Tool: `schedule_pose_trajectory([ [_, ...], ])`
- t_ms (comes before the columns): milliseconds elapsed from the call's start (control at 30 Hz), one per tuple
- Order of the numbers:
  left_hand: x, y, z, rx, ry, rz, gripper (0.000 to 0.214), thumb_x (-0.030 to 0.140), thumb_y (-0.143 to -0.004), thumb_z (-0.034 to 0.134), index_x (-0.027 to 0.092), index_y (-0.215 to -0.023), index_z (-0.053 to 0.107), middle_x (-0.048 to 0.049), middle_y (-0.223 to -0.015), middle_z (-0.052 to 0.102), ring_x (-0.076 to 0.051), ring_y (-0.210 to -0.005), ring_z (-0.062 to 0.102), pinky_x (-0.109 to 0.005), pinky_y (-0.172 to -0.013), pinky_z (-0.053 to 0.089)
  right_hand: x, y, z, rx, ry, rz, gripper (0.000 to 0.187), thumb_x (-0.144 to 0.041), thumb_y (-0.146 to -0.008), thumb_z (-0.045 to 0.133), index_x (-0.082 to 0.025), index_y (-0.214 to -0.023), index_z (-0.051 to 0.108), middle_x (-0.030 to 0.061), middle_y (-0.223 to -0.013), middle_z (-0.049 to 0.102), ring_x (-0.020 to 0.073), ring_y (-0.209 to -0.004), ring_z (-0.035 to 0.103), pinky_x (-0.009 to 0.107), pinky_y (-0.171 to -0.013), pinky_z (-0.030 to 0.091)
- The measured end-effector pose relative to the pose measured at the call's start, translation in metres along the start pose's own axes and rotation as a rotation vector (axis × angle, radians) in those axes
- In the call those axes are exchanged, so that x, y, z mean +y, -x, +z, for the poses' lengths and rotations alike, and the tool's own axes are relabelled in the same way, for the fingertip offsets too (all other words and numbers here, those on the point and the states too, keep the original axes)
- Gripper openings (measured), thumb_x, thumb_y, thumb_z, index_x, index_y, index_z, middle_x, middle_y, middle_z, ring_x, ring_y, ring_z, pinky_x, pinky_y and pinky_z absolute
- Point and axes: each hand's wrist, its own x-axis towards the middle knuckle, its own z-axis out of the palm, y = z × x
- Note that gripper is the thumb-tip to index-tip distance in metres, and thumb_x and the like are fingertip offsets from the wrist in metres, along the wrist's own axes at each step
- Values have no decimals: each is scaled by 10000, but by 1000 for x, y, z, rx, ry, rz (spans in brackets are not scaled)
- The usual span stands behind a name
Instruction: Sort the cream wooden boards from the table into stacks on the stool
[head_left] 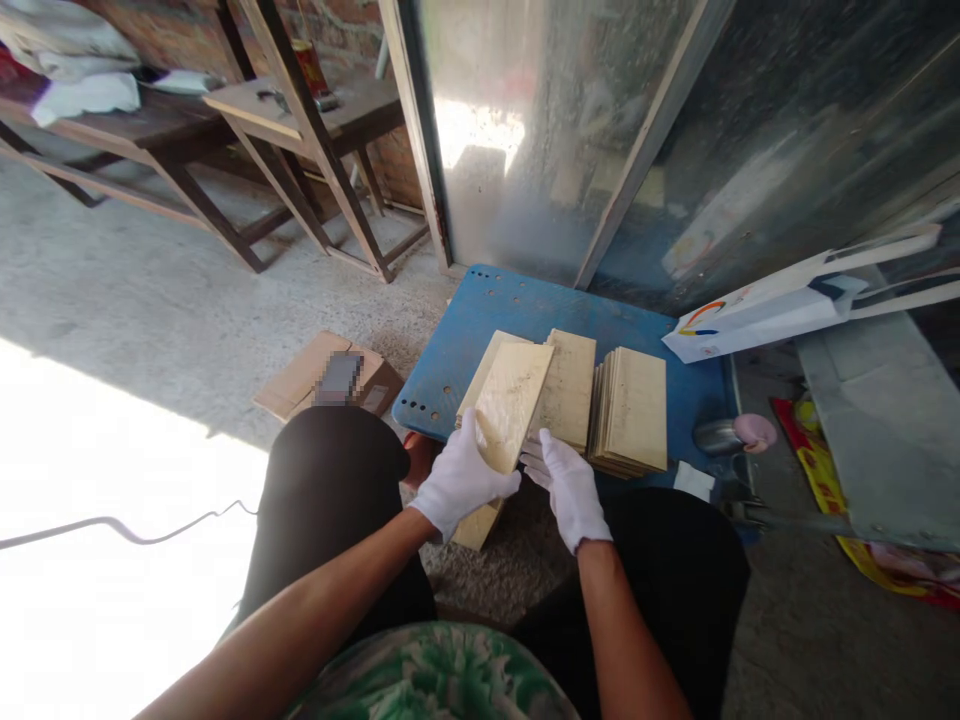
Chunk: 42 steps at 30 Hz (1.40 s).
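Note:
My left hand (pixel 461 482), in a white glove, grips a thin wooden board (pixel 514 395) by its near left corner. The board is tilted above the stacks. My right hand (pixel 570 488), also gloved in white, is beside the board's near right edge with its fingers stretched out; whether they touch it I cannot tell. Partly hidden behind the held board is a left stack of boards (pixel 480 375). A middle stack (pixel 574 375) and a right stack (pixel 636 405) lie on the blue table (pixel 517 295). Below my left hand shows another board (pixel 478 528).
A metal cup (pixel 712 436) and a white paper piece (pixel 694 481) are at the table's right. A white bag (pixel 757 320) leans near the glass panel (pixel 495 190). On the left, a cardboard box (pixel 300 375) bears a phone-like object (pixel 341 378). Wooden benches (pixel 157 125) stand behind.

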Motion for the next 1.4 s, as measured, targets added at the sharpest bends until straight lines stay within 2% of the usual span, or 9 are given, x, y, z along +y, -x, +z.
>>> schedule_pose_trajectory([
  [133, 4, 19, 10, 85, 59, 64, 1211, 486, -516, 786, 228, -1493, 117, -128, -1389, 449, -303, -1210, 524, -322, -953, 444, -15, 6, -5, -37, -137, -38, 536, -565, -745, 684, -167, -1102, 663, 93, -1082, 711, 232, -997, 665, 377, -865, 534],
  [267, 5, 31, 22, 69, 40, 123, 1220, 455, -522, 776, 223, -1503, 88, -129, -1393, 428, -316, -1252, 476, -346, -999, 415, -15, 4, -16, -28, -225, -86, 494, -528, -750, 697, -193, -1112, 657, 82, -1094, 709, 243, -1042, 653, 379, -857, 540],
  [467, 1, 42, 33, 41, 10, 196, 1182, 416, -511, 766, 191, -1487, 139, -134, -1381, 418, -294, -1243, 471, -327, -999, 419, -11, -3, -32, 79, -327, -74, 559, -567, -767, 666, -195, -1181, 622, 96, -1075, 713, 241, -1040, 659, 366, -845, 549],
  [700, -9, 40, 51, 57, -38, 279, 1174, 433, -525, 747, 169, -1487, 129, -148, -1330, 436, -296, -1212, 477, -341, -1011, 408, -12, 5, -33, 165, -319, -63, 463, -487, -706, 754, -163, -1024, 660, 89, -984, 736, 237, -977, 681, 354, -832, 556],
  [967, -20, 41, 64, 66, -31, 291, 1162, 411, -552, 727, 108, -1498, 124, -187, -1342, 416, -332, -1212, 476, -387, -1010, 410, 3, -4, -35, 163, -214, -93, 435, -499, -679, 768, -160, -927, 658, 67, -898, 741, 206, -873, 694, 313, -762, 565],
  [1100, -23, 39, 65, 30, 43, 272, 1257, 455, -555, 758, 80, -1509, 31, -218, -1376, 392, -346, -1257, 453, -392, -1012, 419, 9, -6, -35, 197, -153, -128, 432, -525, -679, 756, -157, -879, 649, 50, -853, 734, 192, -811, 689, 300, -729, 560],
  [1233, -15, 22, 44, 114, 77, 255, 1123, 526, -701, 666, 89, -1514, 26, -228, -1455, 327, -325, -1340, 382, -398, -1041, 400, 11, -3, -30, 151, -99, -147, 433, -521, -685, 742, -164, -912, 652, 31, -832, 729, 193, -787, 679, 327, -747, 553],
  [1333, 6, 3, 3, 222, -50, 352, 912, 466, -795, 589, 102, -1508, 152, -201, -1528, 238, -292, -1392, 306, -372, -1093, 337, 15, 0, -23, 98, -74, -158, 447, -513, -665, 750, -161, -926, 665, 35, -872, 732, 200, -829, 674, 355, -830, 537],
  [1400, 25, -9, -28, 209, -203, 457, 764, 436, -827, 561, 142, -1476, 287, -156, -1528, 275, -268, -1387, 314, -355, -1113, 298, 20, 0, -21, 67, -40, -159, 452, -509, -668, 744, -156, -943, 676, 44, -910, 733, 204, -865, 670, 372, -889, 515],
])
